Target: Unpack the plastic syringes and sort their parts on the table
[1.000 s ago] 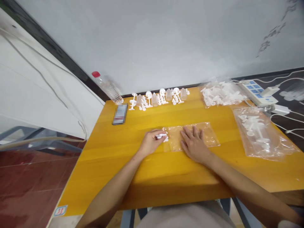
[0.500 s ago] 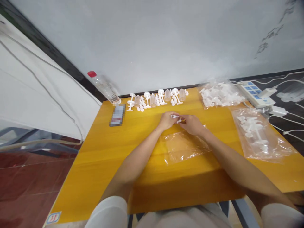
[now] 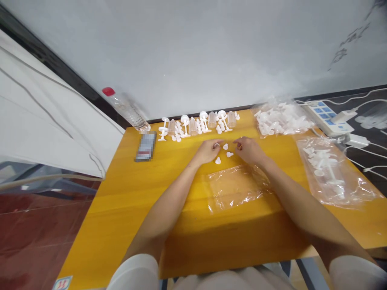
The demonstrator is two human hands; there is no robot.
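Observation:
Three small white plastic nozzle-like pieces lie loose on the yellow table between my hands: one upper piece (image 3: 225,146), one piece just to its right (image 3: 229,154) and one lower piece (image 3: 218,160). My left hand (image 3: 208,151) is closed, with a small white piece (image 3: 217,145) showing between thumb and fingers. To the right of the loose pieces, my right hand (image 3: 248,150) hovers low with its thumb and fingers slightly apart and nothing visible in them. A clear plastic bag (image 3: 232,187) lies flat in front of both hands, partly under my right forearm.
At the back stand several sets of white plunger-like parts (image 3: 185,125) and clear cups (image 3: 192,127). A water bottle (image 3: 128,110) and a phone (image 3: 146,146) are at left. Bags of white parts (image 3: 281,119) (image 3: 328,169) and a power strip (image 3: 329,117) with cables are at right.
My hands, close together around white pieces before, have moved apart. Three small pieces now lie on the table between them, and my right hand has let go.

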